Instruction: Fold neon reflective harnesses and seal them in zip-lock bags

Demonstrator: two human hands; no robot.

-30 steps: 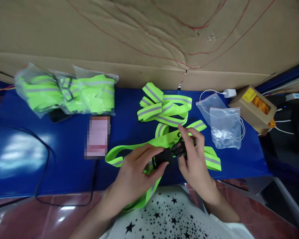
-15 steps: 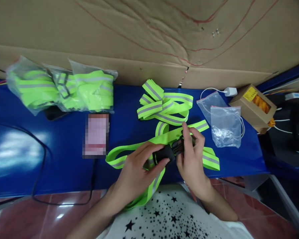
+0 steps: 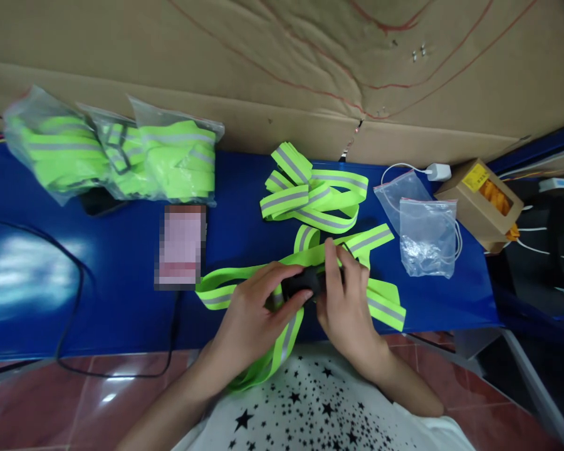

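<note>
A black plastic side-release buckle (image 3: 305, 283) sits between my hands, on a neon-yellow reflective strap (image 3: 223, 294) with a grey stripe. My left hand (image 3: 256, 304) pinches the buckle's left part between thumb and fingers. From the other side my right hand (image 3: 348, 294) is closed on its right part, which the fingers mostly cover. The two parts meet; whether they are latched, I cannot tell. Loops of the strap spread left and right of my hands and hang over the table's front edge onto the star-print shirt (image 3: 305, 401). Behind lies a folded bundle of the same strap (image 3: 317, 194).
Several clear bags (image 3: 176, 156) of yellow strap stand back left. Before them is a phone (image 3: 182, 244) with a blurred screen and a black cable (image 3: 81, 282). At right are clear zip bags (image 3: 427, 238), a white charger (image 3: 438, 171) and a cardboard box (image 3: 477, 200) with orange contents.
My right hand has moved left toward my left hand, bringing the two buckle parts together. The right strap ends shifted slightly left. The camera view has tilted a little.
</note>
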